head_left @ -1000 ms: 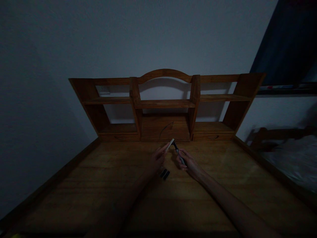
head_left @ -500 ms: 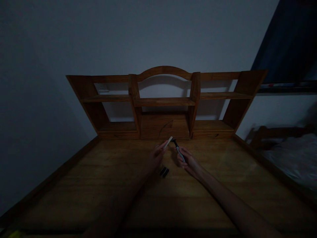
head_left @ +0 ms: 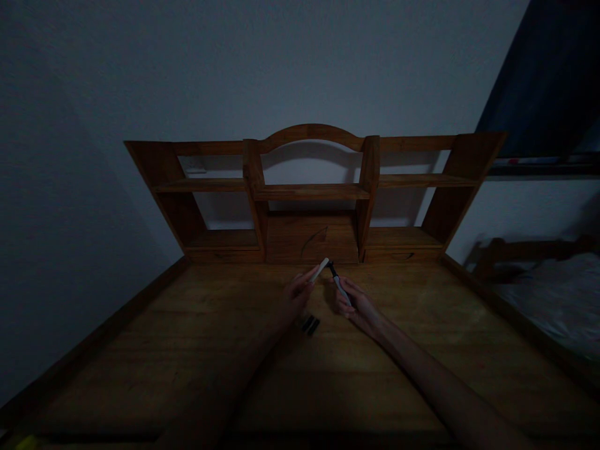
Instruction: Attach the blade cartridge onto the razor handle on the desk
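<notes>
My left hand (head_left: 297, 294) is closed on a slim white strip (head_left: 320, 270), which points up and to the right. My right hand (head_left: 356, 302) grips a slim tool with a grey handle and black neck (head_left: 340, 288), perhaps a razor; its exact kind is too dark to tell. The tool's black tip meets or nearly meets the far end of the white strip, and I cannot tell if they touch. Below the hands, two small black pieces (head_left: 310, 325) lie side by side on the wooden desk (head_left: 365, 381), just right of my left wrist.
At the desk's back stands a wooden shelf unit (head_left: 312, 192) against the wall. Raised wooden edges (head_left: 497, 312) border both sides of the desk. Beyond the right edge lies something pale and crinkled (head_left: 557, 300). A yellow thing (head_left: 29, 443) shows at the lower left corner.
The white strip has shifted very slightly to the right, and the tool's black tip has tilted a little. Both hands keep their holds; the black pieces stay put.
</notes>
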{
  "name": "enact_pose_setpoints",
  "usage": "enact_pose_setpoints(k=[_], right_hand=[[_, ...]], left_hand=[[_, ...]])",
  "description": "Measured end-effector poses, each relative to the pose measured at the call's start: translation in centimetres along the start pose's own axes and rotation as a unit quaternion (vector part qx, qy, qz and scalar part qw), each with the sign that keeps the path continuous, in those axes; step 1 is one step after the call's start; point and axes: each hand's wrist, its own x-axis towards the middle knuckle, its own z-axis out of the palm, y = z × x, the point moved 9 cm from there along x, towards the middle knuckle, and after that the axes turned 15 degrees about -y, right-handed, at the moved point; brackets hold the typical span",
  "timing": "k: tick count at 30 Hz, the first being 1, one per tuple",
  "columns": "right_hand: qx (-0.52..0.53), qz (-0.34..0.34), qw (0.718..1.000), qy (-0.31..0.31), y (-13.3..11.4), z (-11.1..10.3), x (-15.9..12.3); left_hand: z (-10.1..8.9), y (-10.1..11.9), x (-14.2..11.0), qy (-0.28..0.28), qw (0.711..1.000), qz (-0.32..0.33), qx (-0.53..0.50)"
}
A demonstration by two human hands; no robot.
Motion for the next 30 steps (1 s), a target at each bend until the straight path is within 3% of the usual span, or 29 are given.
enact_pose_setpoints(k=[3, 8, 13, 19, 24, 30], right_hand=[[0.006, 0.002, 1.000, -0.009, -0.1, 0.2, 0.0], [0.002, 0.013, 1.000, 0.007, -0.2, 0.1, -0.1], [-0.018, 0.018, 1.000, -0.001, -0.2, 0.8, -0.2], [-0.026, 0.026, 0.999, 0.011, -0.3, 1.2, -0.4], [-0.046, 0.018, 0.998, 0.027, -0.4, 0.7, -0.4], [-0.031, 0.012, 0.999, 0.021, 0.0, 0.4, -0.4]], left_hand=[[0.1, 0.4, 0.1, -0.016, 0.998, 0.027, 0.059], [-0.2, 0.4, 0.1, 0.003, 0.994, 0.049, 0.095], [1.0, 1.2, -0.1, -0.020, 0.982, 0.072, 0.173], [0.6, 1.2, -0.2, 0.016, 0.962, 0.092, 0.256], [-0.4, 1.2, -0.4, 0.046, 0.960, 0.074, 0.264], [1.1, 1.1, -0.2, -0.010, 0.963, 0.081, 0.257]])
